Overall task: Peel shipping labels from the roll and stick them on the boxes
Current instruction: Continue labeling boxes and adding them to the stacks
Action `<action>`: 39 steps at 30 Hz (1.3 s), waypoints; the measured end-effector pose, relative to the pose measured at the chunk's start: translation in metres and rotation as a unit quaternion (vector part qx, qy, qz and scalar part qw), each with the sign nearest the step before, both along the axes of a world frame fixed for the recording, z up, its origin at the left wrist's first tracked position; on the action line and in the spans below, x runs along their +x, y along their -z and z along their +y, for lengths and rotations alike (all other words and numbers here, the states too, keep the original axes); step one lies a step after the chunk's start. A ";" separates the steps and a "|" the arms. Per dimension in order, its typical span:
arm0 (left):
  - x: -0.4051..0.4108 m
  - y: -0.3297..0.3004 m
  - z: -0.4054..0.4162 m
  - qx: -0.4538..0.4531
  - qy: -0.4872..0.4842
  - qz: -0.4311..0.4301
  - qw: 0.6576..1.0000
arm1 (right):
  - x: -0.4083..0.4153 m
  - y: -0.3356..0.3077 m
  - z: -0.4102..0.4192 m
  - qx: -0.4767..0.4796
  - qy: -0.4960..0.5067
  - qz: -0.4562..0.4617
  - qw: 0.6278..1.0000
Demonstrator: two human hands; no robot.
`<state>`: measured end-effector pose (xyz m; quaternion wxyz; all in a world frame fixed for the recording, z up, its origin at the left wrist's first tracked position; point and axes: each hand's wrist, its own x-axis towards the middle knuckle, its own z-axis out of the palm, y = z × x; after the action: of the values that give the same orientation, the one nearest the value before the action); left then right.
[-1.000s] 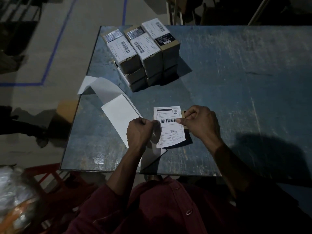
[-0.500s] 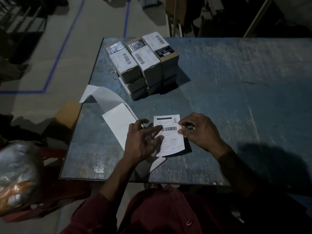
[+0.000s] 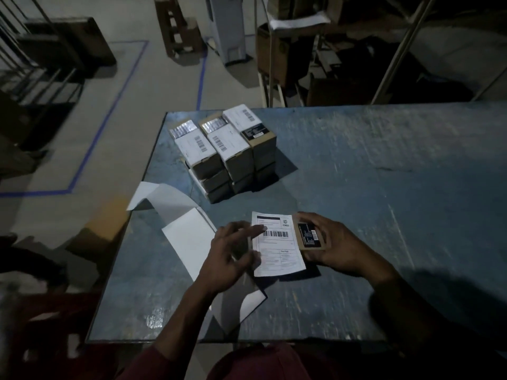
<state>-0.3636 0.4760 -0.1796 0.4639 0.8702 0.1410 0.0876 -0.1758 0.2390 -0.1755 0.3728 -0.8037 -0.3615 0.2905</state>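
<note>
head: 1 view | faces forward-down | close over table (image 3: 356, 165) near edge

Garment: dark red shirt (image 3: 263, 363), filling the bottom edge of the view.
Fabric: plain, no visible pattern or print; dim light hides finer detail.
Left sleeve (image 3: 148, 364): same dark red cloth; ends near the elbow, leaving the forearm bare.
Right sleeve (image 3: 428, 333): lies in deep shadow and reads nearly black; its edge falls around mid-forearm, exact line unclear.
Left hand (image 3: 229, 255): bare, no glove; no ring or watch can be made out.
Right hand (image 3: 333, 246): bare, no glove; wrist bare, no band visible.
Fastenings: buttons or seams cannot be told in this light.
Markings: no logo or lettering legible on the shirt.
</note>
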 end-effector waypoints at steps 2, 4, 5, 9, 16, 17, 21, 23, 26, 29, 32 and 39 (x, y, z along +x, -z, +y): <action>0.008 -0.014 0.004 -0.034 0.058 -0.018 0.998 | 0.010 -0.021 -0.007 0.038 0.015 0.099 0.994; 0.018 -0.027 0.008 -0.036 0.112 -0.020 0.993 | 0.025 -0.041 -0.013 0.037 0.008 0.147 0.988; 0.025 -0.035 0.007 -0.011 0.132 -0.009 0.991 | 0.035 -0.051 -0.017 0.023 -0.002 0.147 0.989; 0.060 -0.057 -0.007 0.118 0.179 0.010 0.977 | 0.069 -0.074 -0.030 -0.037 -0.031 0.145 0.988; 0.106 -0.077 -0.023 0.054 0.160 -0.123 0.978 | 0.081 -0.098 -0.043 -0.056 0.002 0.164 0.985; 0.109 -0.082 -0.025 0.038 0.163 -0.120 0.978 | 0.082 -0.101 -0.044 -0.061 0.002 0.152 0.987; 0.116 -0.089 -0.032 0.000 0.132 -0.099 0.986 | 0.083 -0.120 -0.048 -0.088 -0.027 0.081 0.992; 0.117 -0.087 -0.034 -0.018 0.121 -0.096 0.988 | 0.077 -0.129 -0.045 -0.117 -0.051 0.007 0.992; 0.116 -0.087 -0.039 -0.052 0.117 -0.089 0.988 | 0.065 -0.128 -0.035 -0.115 -0.093 -0.090 0.985; 0.112 -0.092 -0.044 -0.103 0.112 -0.088 0.984 | 0.058 -0.120 -0.029 -0.058 -0.100 -0.117 0.986; 0.109 -0.094 -0.044 -0.168 0.100 -0.097 0.976 | 0.054 -0.119 -0.030 -0.014 -0.090 -0.114 0.989; 0.102 -0.090 -0.045 -0.242 0.107 -0.103 0.959 | 0.047 -0.127 -0.037 0.055 -0.088 -0.062 0.993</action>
<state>-0.2619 0.4307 -0.0896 0.6791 0.7284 0.0157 0.0895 -0.1286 0.2017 -0.0481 0.3661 -0.7637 -0.4687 0.2511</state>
